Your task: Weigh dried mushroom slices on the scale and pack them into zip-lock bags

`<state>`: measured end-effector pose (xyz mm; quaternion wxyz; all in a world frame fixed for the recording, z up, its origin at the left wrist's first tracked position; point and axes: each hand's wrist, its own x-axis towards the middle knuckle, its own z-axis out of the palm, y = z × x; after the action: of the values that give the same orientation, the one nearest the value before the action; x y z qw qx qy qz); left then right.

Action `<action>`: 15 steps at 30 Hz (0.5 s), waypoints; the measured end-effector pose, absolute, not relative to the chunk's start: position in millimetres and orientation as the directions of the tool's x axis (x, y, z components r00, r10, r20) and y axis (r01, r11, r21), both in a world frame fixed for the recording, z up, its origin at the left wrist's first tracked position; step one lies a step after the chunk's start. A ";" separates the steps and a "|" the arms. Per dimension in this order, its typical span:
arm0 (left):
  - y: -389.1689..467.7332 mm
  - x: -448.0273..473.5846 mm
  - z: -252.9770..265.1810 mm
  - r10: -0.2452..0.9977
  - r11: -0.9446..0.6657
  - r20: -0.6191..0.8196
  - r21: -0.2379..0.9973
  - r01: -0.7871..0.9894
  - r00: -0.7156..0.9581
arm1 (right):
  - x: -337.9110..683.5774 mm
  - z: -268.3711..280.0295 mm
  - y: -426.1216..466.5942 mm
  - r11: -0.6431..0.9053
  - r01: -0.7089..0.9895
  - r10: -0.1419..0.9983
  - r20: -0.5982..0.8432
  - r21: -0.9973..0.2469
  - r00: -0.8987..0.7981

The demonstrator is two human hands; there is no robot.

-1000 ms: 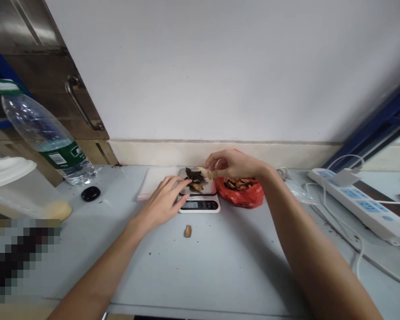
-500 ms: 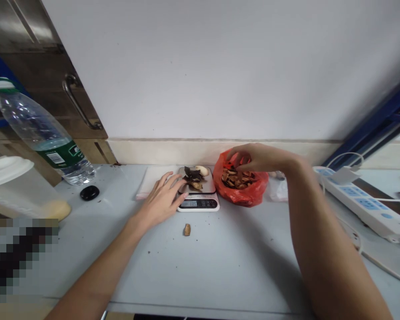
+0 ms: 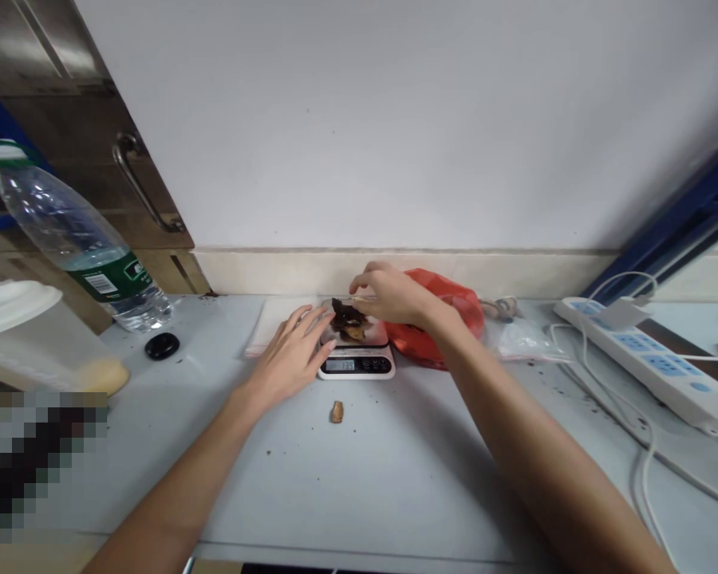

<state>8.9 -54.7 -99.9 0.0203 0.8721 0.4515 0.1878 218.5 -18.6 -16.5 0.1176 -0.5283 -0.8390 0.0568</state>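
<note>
A kitchen scale (image 3: 356, 367) stands near the wall, and its display seems to read 139. Dark, curled dried pieces (image 3: 344, 311) and a tan dried slice (image 3: 353, 332) lie on its plate. My left hand (image 3: 296, 351) rests with spread fingers at the scale's left edge. Above the right part of the plate hovers my right hand (image 3: 388, 291), fingers curled and drawn together; what they hold, if anything, is hidden. Its forearm crosses in front of the red plastic bag (image 3: 422, 347), covering most of the contents. One small brown dried piece (image 3: 337, 412) sits in front of the scale.
On the left are a water bottle (image 3: 111, 271), a lidded plastic container (image 3: 29, 343) and a black round lid (image 3: 161, 345). A clear plastic bag (image 3: 523, 339) lies right of the red bag. Beyond it, a power strip (image 3: 652, 355) trails white cables across the table.
My right hand has moved left from the red bag's opening to above the scale plate. My left hand has stayed beside the scale.
</note>
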 end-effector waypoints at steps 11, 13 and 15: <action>-52.4 -1.5 -90.8 0.748 -0.641 0.431 0.267 0.719 0.506 | 197.6 -45.0 -2.5 0.477 0.868 0.873 0.184 -0.138 -0.451; -56.1 -1.3 -84.8 0.743 -0.663 0.411 0.349 0.662 0.528 | 201.3 -39.5 -1.0 0.487 0.843 0.869 0.227 -0.230 -0.440; -60.2 -1.1 -79.2 0.713 -0.700 0.355 0.402 0.590 0.604 | 208.8 -27.7 -3.3 0.454 0.822 0.887 0.258 -0.342 -0.383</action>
<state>-1.1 -60.2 -79.2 0.1225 0.8872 0.3674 0.2508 208.8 -3.3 -27.7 0.2050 -0.5163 -0.8277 0.0787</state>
